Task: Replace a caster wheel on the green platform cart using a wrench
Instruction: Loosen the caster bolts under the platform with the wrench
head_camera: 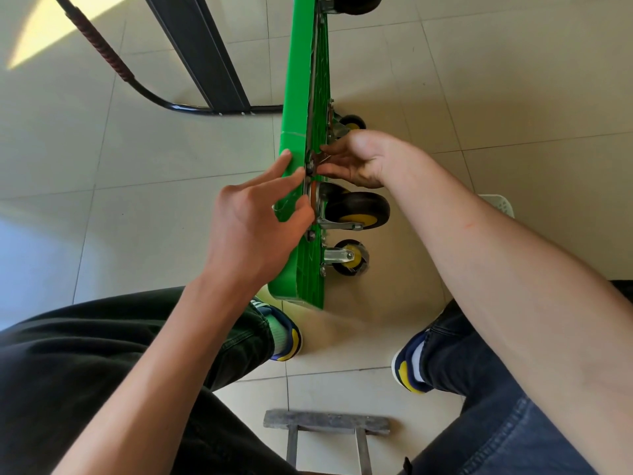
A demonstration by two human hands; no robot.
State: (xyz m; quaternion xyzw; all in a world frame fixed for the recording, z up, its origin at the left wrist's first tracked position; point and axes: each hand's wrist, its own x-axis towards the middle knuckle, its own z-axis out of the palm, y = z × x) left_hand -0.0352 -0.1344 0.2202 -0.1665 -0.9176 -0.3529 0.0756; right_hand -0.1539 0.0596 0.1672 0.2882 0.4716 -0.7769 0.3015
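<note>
Now both hands at the caster plate, left hand (253, 217) pinching at its edge, right hand (356, 159) fingering a bolt, on the green platform cart (294, 152) tipped on edge on the floor; caster wheel (359, 210) seemingly seated, wrench unseen, tightening likely left.

Between the left hand (253, 224) and the right hand (356, 159) stands the bright green cart (294, 97), its underside moulded in a green grid pattern. Just below the right hand is a black wheel (358, 209) with a yellow hub in a silver metal bracket, an orange ring showing at its base. Below that sits a smaller black wheel (349, 258), yellow-centred too. Beyond the left hand curves a black handle (102, 53) with a dark red spiral grip. The floor (513, 80) is pale beige tile. Under the hands, the shoes (409, 363) are navy, yellow and white.
</note>
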